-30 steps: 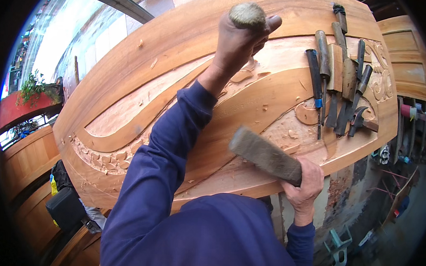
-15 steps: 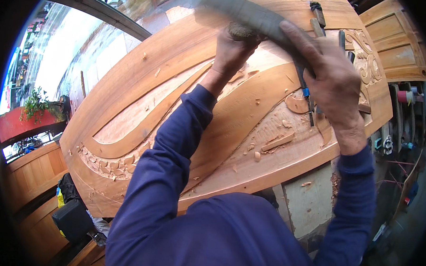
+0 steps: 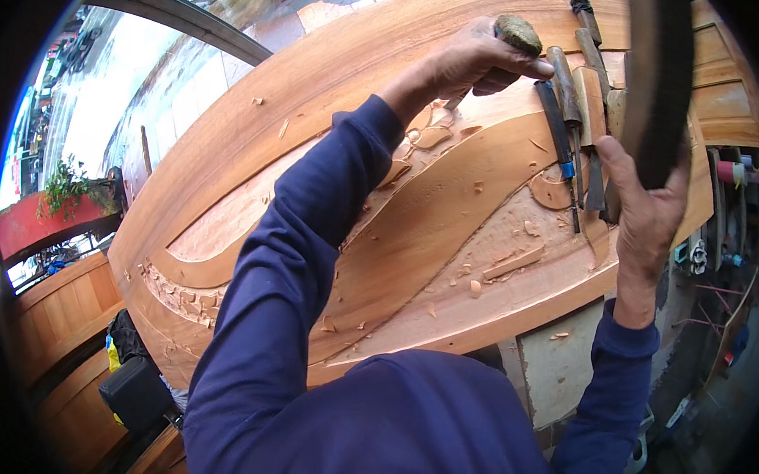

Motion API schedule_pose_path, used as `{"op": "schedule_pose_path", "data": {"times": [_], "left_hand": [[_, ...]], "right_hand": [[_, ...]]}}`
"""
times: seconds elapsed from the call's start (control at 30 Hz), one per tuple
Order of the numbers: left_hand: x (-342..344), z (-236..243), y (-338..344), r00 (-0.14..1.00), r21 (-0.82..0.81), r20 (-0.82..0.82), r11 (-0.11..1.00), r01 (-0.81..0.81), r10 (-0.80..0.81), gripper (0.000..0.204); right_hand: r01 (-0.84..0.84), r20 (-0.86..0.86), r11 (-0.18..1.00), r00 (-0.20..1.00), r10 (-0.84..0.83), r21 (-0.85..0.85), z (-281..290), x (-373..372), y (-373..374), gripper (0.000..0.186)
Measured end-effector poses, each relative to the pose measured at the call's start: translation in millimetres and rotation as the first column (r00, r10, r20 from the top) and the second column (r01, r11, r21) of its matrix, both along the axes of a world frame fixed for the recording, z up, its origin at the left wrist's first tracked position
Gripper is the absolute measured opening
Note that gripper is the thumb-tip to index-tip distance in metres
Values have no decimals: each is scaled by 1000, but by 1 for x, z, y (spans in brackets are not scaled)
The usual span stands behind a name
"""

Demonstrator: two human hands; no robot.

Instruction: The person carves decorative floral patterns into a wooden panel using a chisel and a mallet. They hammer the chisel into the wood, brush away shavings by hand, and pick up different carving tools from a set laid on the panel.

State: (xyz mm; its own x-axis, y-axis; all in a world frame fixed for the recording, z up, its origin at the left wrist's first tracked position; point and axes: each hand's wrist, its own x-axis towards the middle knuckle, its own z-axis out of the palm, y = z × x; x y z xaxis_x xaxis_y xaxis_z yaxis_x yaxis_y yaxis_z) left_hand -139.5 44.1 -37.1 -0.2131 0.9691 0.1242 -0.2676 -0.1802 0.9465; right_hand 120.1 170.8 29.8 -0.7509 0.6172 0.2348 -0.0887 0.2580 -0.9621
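My left hand [image 3: 480,57] is wrapped round a wood chisel, whose worn, rounded handle end [image 3: 519,35] sticks out above the fist. A bit of its blade shows below the hand, by the carved leaves; the tip is hard to make out. At the right my right hand [image 3: 649,217] grips a long dark wooden mallet [image 3: 660,80], raised upright and blurred at its upper end. Under both hands lies a large carved wooden panel [image 3: 413,238]. A carved flower [image 3: 418,137] with leaves stands in relief close to my left wrist.
Several chisels lie side by side on the panel, among them one with a blue-banded dark handle [image 3: 556,126] and one with a pale square handle [image 3: 588,106]. Shavings and a loose wood strip [image 3: 514,261] lie nearer me. A black box [image 3: 131,391] sits at lower left.
The mallet has swung from above my left hand to upright at the right. My left hand has shifted right with the chisel, uncovering the carved flower.
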Motion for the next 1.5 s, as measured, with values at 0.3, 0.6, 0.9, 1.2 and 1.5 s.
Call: {"op": "schedule_pose_path", "data": {"times": [0.3, 0.6, 0.9, 1.2, 1.5], "left_hand": [[13, -4, -31, 964, 45, -87, 968, -248, 251, 39], [3, -19, -19, 945, 15, -42, 946, -324, 324, 31], [10, -15, -27, 940, -36, 79, 944, -329, 331, 25], [-4, -7, -6, 989, -77, 53, 988, -133, 137, 25], [15, -2, -29, 939, -7, -108, 944, -330, 327, 38]], "right_hand": [[209, -77, 765, 976, -205, 609, 59, 6, 23, 43], [170, -103, 577, 984, -148, 799, 73, -8, 51, 37], [-199, 214, 421, 977, 13, 885, 10, -47, 10, 87], [-173, 223, 582, 975, -14, 794, -13, -23, 23, 93], [58, 138, 790, 974, -178, 611, 9, 9, 38, 66]]}}
